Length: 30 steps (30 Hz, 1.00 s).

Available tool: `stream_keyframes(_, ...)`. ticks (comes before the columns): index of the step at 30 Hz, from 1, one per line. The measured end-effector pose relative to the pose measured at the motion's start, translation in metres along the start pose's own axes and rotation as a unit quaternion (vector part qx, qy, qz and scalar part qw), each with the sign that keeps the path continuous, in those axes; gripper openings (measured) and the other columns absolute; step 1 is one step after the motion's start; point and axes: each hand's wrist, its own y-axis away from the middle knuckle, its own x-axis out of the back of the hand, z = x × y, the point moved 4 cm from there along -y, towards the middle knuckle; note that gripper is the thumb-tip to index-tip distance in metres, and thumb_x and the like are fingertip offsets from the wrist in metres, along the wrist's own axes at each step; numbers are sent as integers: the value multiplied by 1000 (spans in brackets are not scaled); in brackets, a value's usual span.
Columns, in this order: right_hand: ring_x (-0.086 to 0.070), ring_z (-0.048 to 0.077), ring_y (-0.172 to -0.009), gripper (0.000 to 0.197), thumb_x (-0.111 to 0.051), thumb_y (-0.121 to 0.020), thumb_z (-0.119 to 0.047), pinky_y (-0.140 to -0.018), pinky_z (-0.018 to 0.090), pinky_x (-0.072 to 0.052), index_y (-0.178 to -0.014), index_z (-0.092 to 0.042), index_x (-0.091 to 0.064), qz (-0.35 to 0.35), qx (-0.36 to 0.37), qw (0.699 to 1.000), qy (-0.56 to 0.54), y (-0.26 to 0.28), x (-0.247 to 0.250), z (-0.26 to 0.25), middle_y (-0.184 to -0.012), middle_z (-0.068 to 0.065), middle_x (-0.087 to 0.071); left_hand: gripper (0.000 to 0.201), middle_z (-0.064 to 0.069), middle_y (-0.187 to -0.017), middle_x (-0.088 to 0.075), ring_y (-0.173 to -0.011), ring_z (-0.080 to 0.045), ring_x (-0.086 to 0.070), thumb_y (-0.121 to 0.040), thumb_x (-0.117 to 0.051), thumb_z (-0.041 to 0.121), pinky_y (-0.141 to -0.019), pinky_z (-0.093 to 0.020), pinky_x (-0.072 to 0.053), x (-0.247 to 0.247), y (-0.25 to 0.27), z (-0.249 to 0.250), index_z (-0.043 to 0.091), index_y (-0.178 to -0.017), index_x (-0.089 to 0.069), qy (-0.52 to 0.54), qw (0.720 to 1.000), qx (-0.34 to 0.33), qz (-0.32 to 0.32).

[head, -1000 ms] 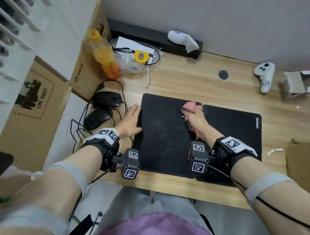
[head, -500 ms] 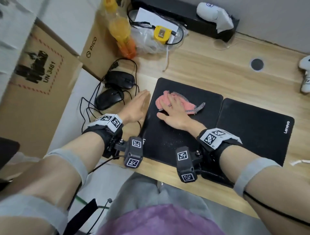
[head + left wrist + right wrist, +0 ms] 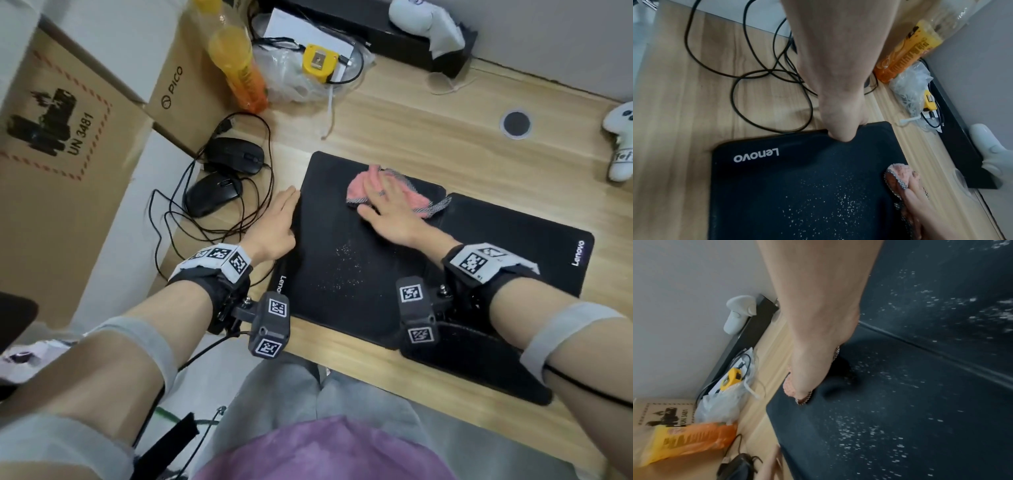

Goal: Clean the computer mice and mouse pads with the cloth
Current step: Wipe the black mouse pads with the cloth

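Two black Lenovo mouse pads lie side by side on the wooden desk, the left pad overlapping the right pad. White crumbs speckle the left pad. My right hand lies flat, fingers straight, pressing a pink cloth with grey mesh edging onto the far part of the left pad. My left hand lies flat along that pad's left edge; in the left wrist view its thumb presses on the edge. Two black wired mice sit left of the pads, untouched.
Tangled mouse cables loop left of the pad. An orange bottle, a plastic bag with a yellow tape measure, a black box and white controllers line the back. Cardboard boxes stand at the left.
My right hand went from bunching the cloth near the pads' seam to lying flat on it, further left on the left pad. The left hand stayed at the pad's edge.
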Motion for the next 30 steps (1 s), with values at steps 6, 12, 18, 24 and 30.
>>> stream_keyframes(6, 19, 33, -147, 78, -37, -100, -49, -118, 45, 11, -154, -21, 11, 38, -16, 998, 41, -21, -29, -39, -161, 7, 21, 77, -4, -163, -7, -150, -17, -6, -87, -57, 3, -117, -19, -5, -4, 23, -18, 6, -154, -19, -6, 1000, -8, 11)
stream_keyframes(12, 20, 30, -147, 71, -36, -100, -48, -118, 45, 12, -156, -25, 2, 15, 75, 994, 78, -7, -77, -68, -162, -2, 20, 84, -6, -163, -4, -150, -16, -1, -87, -68, 16, -113, -15, 2, -16, 48, -32, 5, -154, -19, -40, 999, -19, 24)
stream_keyframes(18, 17, 33, -148, 64, -42, -101, -43, -120, 47, 9, -155, -27, -12, -2, 126, 988, 83, 35, -118, -78, -163, 1, 13, 73, -9, -161, -11, -149, -20, -7, -86, -69, 18, -117, -27, -12, -20, 65, -36, 0, -146, -31, -59, 997, -29, 46)
stream_keyframes(24, 18, 27, -148, 54, -45, -99, -43, -120, 47, 7, -150, -34, -30, -51, 143, 986, 64, 82, -157, -82, -164, 3, 8, 112, -7, -163, 7, -150, -24, 6, -73, -82, 37, -121, -42, -15, -29, 75, -53, 6, -153, -9, -105, 994, -28, -31)
stream_keyframes(30, 15, 25, -149, 57, -38, -101, -46, -121, 45, 4, -153, -33, -22, -19, 122, 985, 119, 91, -164, -83, -164, 3, 8, 138, -1, -162, 14, -149, -20, 11, -57, -91, 43, -121, -44, -17, -22, 67, -49, 12, -154, 3, -198, 979, -17, -50)
